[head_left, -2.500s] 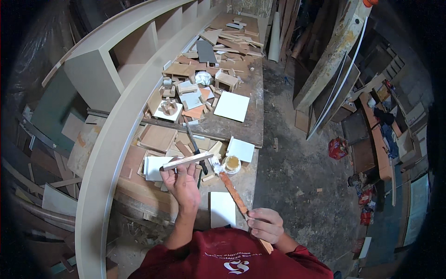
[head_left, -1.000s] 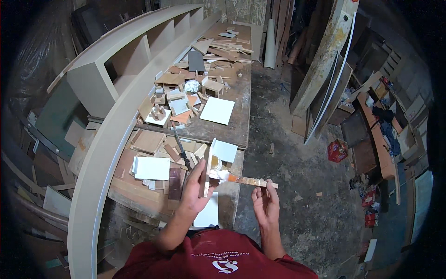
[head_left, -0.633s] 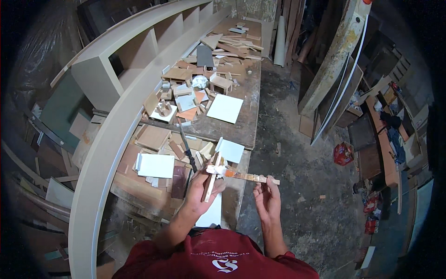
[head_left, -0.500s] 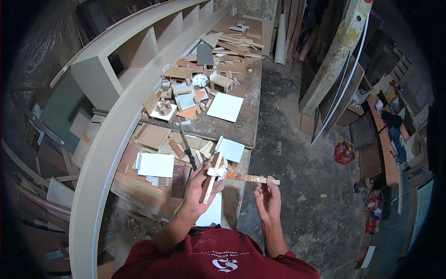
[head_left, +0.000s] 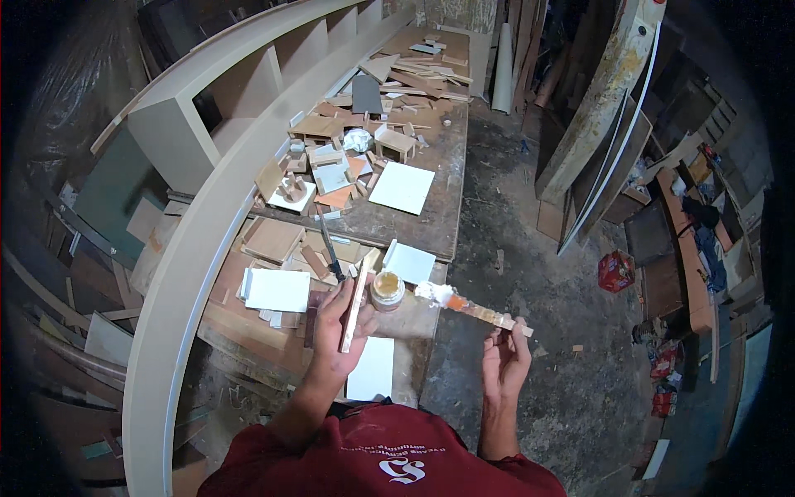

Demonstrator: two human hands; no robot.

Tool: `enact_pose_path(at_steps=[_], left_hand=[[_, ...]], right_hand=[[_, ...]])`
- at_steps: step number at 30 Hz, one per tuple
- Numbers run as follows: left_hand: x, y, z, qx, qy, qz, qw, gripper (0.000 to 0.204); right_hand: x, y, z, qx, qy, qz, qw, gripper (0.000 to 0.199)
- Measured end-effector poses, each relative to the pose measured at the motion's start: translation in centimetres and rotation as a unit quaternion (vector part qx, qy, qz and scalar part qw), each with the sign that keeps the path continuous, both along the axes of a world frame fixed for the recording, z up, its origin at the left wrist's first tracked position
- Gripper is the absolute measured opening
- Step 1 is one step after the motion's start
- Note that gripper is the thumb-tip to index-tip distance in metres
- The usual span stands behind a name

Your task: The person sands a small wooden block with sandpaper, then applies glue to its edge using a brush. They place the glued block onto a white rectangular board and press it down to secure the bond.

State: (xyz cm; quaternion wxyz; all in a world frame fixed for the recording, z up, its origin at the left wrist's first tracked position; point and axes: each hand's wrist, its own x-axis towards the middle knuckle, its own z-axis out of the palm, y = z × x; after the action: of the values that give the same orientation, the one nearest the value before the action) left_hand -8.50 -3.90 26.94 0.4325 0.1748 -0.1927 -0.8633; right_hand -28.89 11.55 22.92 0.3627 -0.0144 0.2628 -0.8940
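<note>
The left hand [head_left: 333,327] is curled round a narrow, pale-edged wooden strip [head_left: 356,300], thumb on 1 side and fingers on the other, holding it steeply upright in the view above the near tabletop [head_left: 412,321]. The right hand [head_left: 505,356] pinches the end of a flat wooden stick [head_left: 482,312] between thumb and fingertips, its other fingers loosely bent. The stick slants up toward the left; its far end carries a thick white paste [head_left: 434,293], with an orange-stained stretch just behind. The paste is apart from the strip.

Between the 2 held pieces, a round whitish jar [head_left: 387,291] with a yellowish-brown top or contents stands on the near tabletop, beside the strip. A white flat panel [head_left: 371,369] lies below it in the view, and a white panel with a raised edge [head_left: 411,262] lies just beyond. Left of the left hand, a white rectangular board [head_left: 277,291] rests over wooden offcuts. A dark long-bladed tool [head_left: 330,247] lies near the strip's upper end. Farther back, a white square panel [head_left: 402,188] lies beside piled wood scraps [head_left: 418,84].
</note>
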Motion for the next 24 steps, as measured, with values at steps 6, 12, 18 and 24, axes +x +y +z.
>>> enact_pose_path(at_steps=[6, 12, 18, 24], left_hand=[[0.1, -0.3, 0.0, 0.042, 0.052, -0.052, 0.996, 0.033], [0.2, -0.2, -0.2, 0.017, 0.098, -0.081, 0.992, 0.034], [0.0, 0.4, 0.4, 0.032, 0.095, -0.076, 0.992, 0.034], [-0.1, 0.7, -0.4, -0.016, 0.031, -0.047, 0.998, 0.038]], right_hand=[[0.7, -0.4, 1.2, -0.071, -0.122, 0.012, 0.990, 0.018], [1.5, -0.4, -1.3, -0.155, -0.143, 0.135, 0.968, 0.012], [2.8, -0.8, 0.2, -0.147, -0.107, 0.125, 0.975, 0.017], [1.9, -0.4, -0.9, -0.170, -0.124, 0.128, 0.969, 0.012]])
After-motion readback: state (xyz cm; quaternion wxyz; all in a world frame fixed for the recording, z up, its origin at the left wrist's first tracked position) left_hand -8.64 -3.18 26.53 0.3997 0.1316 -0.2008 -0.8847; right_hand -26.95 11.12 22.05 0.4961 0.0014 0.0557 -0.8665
